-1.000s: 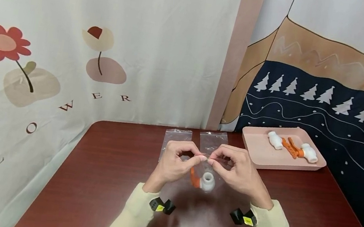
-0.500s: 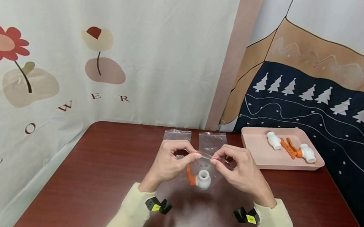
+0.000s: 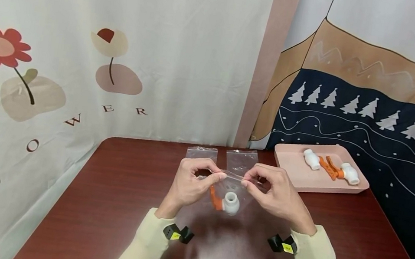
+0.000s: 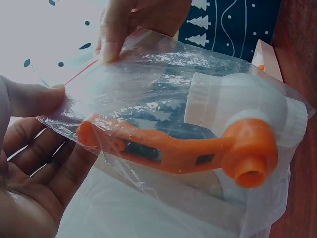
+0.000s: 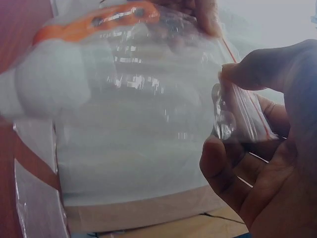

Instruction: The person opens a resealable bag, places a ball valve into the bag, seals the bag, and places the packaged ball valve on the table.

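Change: against a second ago, the left hand (image 3: 190, 184) and the right hand (image 3: 277, 195) are standing wider apart along the mouth of one clear zip bag (image 4: 133, 82), so a longer stretch of that edge is showing between the fingertips; the step in hand, by judgement, is now lying at the mouth, the bag's content being already inside. Left hand, one: pinching the bag's edge beside the red line (image 4: 81, 73), thumb uppermost, the other fingers lying loose beneath. Right hand, one: pinching the same edge opposite, thumb likewise on top. White valve (image 3: 231, 203), bagged, one: hanging inside the held bag, below and between both hands, its orange lever (image 4: 173, 156) pointing toward the left hand; whether its underside is touching the table (image 3: 126, 180) cannot be told. Flat bags, two: one (image 3: 201, 153) lying just beyond the left hand, one (image 3: 242, 160) beyond the gap between the hands, both partly hidden. Pink tray (image 3: 290, 158), one: resting beyond the right hand and to its right. Loose valves, two: both lying in that tray, one (image 3: 311, 159) nearer the right hand, one (image 3: 350, 174) farther off, their orange levers facing inward. Black wrist devices, two: one (image 3: 186, 235) riding below each hand.
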Tool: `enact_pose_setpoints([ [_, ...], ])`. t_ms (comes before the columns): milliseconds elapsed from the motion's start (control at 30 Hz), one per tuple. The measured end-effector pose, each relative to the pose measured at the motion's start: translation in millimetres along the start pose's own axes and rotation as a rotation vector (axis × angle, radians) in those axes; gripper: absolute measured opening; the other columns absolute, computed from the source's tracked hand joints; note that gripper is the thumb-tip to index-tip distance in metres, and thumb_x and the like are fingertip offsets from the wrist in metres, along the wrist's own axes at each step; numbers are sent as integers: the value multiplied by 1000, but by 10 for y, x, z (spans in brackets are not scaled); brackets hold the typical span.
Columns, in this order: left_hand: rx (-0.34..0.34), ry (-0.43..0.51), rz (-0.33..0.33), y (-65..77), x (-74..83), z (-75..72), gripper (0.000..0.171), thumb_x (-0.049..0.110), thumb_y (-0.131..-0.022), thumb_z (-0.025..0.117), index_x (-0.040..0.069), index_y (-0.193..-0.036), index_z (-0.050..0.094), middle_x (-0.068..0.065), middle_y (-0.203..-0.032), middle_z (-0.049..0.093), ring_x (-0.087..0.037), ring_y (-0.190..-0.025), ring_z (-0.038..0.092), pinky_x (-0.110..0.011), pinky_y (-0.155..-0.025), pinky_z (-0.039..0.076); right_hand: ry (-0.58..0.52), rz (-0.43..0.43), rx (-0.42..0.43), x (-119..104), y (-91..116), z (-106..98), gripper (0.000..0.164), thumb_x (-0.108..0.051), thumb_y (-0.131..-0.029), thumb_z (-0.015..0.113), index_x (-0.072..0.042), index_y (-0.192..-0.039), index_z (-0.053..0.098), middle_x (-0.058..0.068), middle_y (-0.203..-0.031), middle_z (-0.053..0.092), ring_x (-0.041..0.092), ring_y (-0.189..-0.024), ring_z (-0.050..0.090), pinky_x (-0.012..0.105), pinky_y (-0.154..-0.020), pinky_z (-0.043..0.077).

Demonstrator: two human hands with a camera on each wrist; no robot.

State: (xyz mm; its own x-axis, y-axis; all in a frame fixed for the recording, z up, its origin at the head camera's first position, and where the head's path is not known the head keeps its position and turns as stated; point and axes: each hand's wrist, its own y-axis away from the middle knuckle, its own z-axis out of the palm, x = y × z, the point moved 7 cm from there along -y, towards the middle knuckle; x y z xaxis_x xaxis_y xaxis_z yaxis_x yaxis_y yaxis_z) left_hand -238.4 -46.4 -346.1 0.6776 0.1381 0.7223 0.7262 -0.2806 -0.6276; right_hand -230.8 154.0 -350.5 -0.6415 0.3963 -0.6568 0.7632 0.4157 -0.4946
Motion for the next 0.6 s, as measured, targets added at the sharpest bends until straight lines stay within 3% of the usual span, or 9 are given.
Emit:
enact_pose_setpoints([
  [600,23,4,-43,28,-50,-112,4,8,-86,82,10,-84,80,-6,-79,77,-7,-67,64,-20,-57,51,26,30,-3,39,23,-48,9,-13,-90,78,-20,-91,73,-9,-76,57,8,-66,53,22,-53,47],
])
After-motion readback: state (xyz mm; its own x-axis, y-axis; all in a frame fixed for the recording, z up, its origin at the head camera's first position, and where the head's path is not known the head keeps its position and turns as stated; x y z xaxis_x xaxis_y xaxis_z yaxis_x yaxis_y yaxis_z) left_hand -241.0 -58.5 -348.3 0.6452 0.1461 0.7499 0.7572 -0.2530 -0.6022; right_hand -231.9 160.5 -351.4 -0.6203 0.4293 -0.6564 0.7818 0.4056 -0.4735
